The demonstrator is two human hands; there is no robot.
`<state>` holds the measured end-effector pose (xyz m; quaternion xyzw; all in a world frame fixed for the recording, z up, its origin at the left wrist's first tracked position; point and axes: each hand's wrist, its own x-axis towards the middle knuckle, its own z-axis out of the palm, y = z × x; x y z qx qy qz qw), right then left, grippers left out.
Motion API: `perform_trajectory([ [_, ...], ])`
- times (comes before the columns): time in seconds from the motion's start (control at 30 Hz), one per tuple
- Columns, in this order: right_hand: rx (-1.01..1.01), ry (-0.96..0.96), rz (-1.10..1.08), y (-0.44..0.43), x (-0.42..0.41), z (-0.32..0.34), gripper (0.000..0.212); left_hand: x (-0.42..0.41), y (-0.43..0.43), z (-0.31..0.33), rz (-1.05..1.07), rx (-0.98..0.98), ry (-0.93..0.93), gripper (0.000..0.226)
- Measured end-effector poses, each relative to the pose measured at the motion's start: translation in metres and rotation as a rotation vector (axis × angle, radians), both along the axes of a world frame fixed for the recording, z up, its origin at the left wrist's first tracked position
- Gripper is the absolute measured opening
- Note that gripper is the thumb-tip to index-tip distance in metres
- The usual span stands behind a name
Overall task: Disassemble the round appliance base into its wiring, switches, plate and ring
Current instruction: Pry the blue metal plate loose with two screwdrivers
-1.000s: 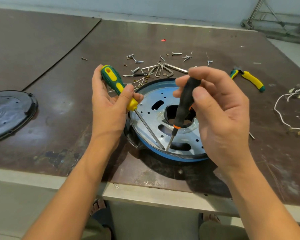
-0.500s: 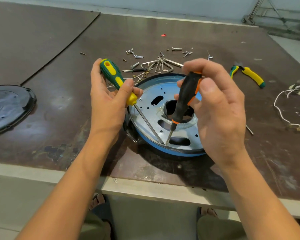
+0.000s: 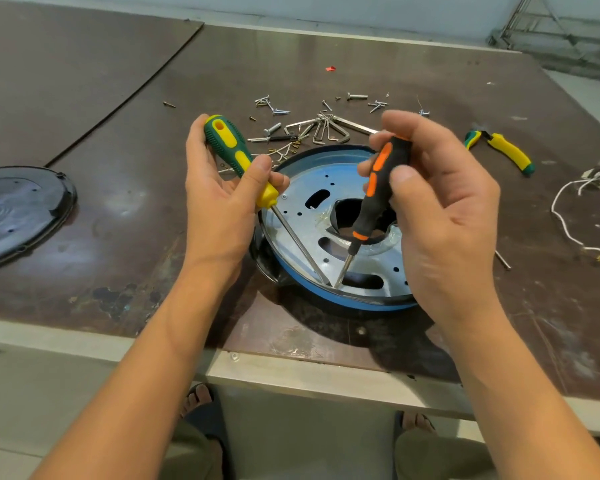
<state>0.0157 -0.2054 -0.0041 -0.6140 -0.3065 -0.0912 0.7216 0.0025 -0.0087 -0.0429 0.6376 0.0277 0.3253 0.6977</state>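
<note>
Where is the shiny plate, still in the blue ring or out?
Still in. The plate sits inside the blue ring, both screwdriver tips at its near edge.

Free room and obstacles. The round base [image 3: 326, 299] sits near the table's [image 3: 136, 220] front edge. I see my left hand [image 3: 222, 202] and right hand [image 3: 440, 216] flanking it. Their 2 tools, the green-yellow screwdriver [image 3: 236, 157] and the black-orange screwdriver [image 3: 378, 188], converge over its near rim and block entry from above. Behind it, loose screws and hex keys [image 3: 326, 128] litter the way to the far edge. Bare board lies between the black cover [image 3: 18, 213] at the left edge and my left hand. The pliers [image 3: 503, 150] and white wire [image 3: 561, 216] crowd the right edge.
</note>
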Motion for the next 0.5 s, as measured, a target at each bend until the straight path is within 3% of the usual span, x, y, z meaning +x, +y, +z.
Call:
perform_trajectory([
  [0.1, 0.030, 0.026, 0.037, 0.0015, -0.0037, 0.0029, 0.035, -0.0014, -0.0018, 0.0029, 0.008, 0.011, 0.019, 0.066],
  [0.27, -0.019, -0.076, -0.085, 0.0017, -0.0007, 0.0021, 0.030, -0.0036, -0.0023, 0.0051, 0.004, -0.020, 0.039, 0.071],
  [0.43, 0.103, 0.047, 0.008, -0.0003, -0.0029, 0.0021, 0.038, 0.0008, 0.0012, -0.0007, 0.014, 0.024, 0.021, 0.063],
  [0.5, 0.087, 0.017, 0.009, 0.0006, -0.0037, 0.0043, 0.029, 0.0020, 0.0024, -0.0027, 0.011, 0.031, 0.014, 0.061],
])
